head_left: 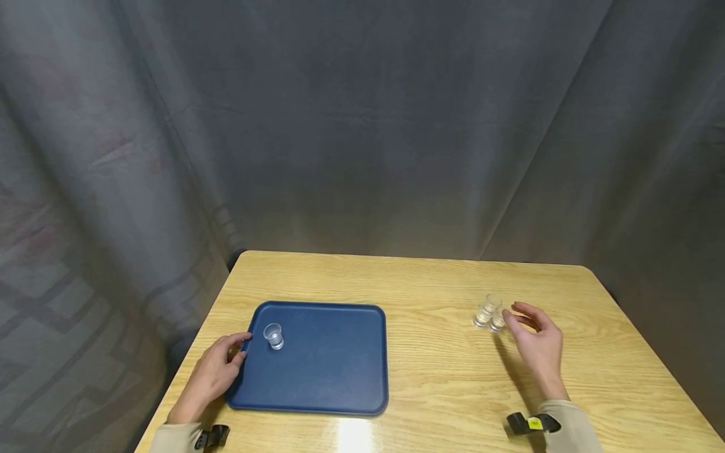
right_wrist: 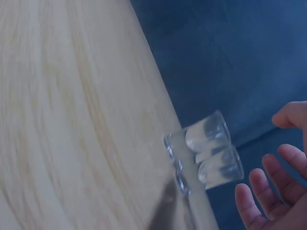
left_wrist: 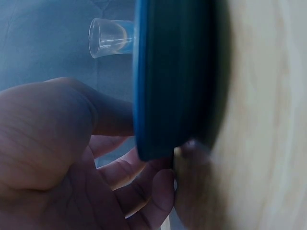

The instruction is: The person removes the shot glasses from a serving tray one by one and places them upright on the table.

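On the left lies a blue tray (head_left: 328, 358) with one small clear shot glass (head_left: 274, 336) standing upright near its upper left corner. My left hand (head_left: 211, 372) grips the tray's left edge; in the left wrist view the thumb meets the rim and the curled fingers reach round below it. At the right, a tight cluster of three clear shot glasses (head_left: 483, 316) stands upright on the table. Beside them is my right hand (head_left: 538, 343), its fingers spread and loosely bent. The right wrist view shows a gap between the fingertips and the glasses (right_wrist: 220, 167).
The light wooden table (head_left: 430, 377) has rounded far corners. Grey curtains (head_left: 362, 126) hang behind it and along both sides. Bare wood lies between the tray and the glass cluster. A dark band (head_left: 532, 423) sits on the right wrist.
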`<action>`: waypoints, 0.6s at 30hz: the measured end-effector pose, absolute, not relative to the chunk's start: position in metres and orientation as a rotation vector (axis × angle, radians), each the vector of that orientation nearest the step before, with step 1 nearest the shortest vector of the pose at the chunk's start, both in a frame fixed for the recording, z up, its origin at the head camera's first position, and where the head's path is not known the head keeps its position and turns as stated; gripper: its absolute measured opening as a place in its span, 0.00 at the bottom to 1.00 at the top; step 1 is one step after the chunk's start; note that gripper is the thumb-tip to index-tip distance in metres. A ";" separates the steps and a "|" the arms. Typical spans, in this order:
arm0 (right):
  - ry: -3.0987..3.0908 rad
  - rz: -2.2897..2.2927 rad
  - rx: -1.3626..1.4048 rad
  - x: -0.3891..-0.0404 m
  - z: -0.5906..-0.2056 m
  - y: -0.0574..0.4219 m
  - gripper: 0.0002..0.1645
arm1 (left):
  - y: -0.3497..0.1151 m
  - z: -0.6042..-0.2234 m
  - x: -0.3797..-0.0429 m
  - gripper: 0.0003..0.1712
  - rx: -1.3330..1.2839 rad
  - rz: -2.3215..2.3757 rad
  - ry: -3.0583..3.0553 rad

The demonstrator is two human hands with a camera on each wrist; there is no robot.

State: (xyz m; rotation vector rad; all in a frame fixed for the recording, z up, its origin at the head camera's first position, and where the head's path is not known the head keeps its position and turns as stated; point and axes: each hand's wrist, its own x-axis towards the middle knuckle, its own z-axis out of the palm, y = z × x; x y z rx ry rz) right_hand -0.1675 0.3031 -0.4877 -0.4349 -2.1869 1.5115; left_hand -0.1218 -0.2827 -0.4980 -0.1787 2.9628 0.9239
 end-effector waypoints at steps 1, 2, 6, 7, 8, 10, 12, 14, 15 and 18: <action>-2.180 1.504 -0.415 -0.168 -0.486 0.301 0.22 | -0.283 -0.498 -0.122 0.23 -0.180 0.922 2.964; -2.173 1.499 -0.395 -0.168 -0.485 0.299 0.21 | -0.283 -0.498 -0.122 0.23 -0.182 0.922 2.965; -2.166 1.497 -0.336 -0.169 -0.481 0.290 0.20 | -0.283 -0.498 -0.122 0.23 -0.190 0.929 2.961; -2.170 1.500 -0.320 -0.169 -0.480 0.288 0.19 | -0.283 -0.498 -0.122 0.23 -0.193 0.931 2.958; -2.170 1.512 -0.304 -0.168 -0.479 0.285 0.19 | -0.283 -0.498 -0.122 0.23 -0.196 0.934 2.954; -2.201 1.514 -0.277 -0.168 -0.476 0.279 0.20 | -0.283 -0.499 -0.123 0.23 -0.201 0.932 2.952; -2.236 1.525 -0.253 -0.167 -0.474 0.273 0.20 | -0.283 -0.499 -0.123 0.23 -0.200 0.931 2.952; -2.278 1.533 -0.232 -0.166 -0.473 0.267 0.21 | -0.283 -0.499 -0.123 0.23 -0.196 0.931 2.953; -2.313 1.519 -0.224 -0.165 -0.472 0.263 0.22 | -0.283 -0.499 -0.123 0.23 -0.193 0.933 2.953; -2.369 1.521 -0.184 -0.163 -0.473 0.253 0.21 | -0.283 -0.499 -0.122 0.23 -0.171 0.941 2.952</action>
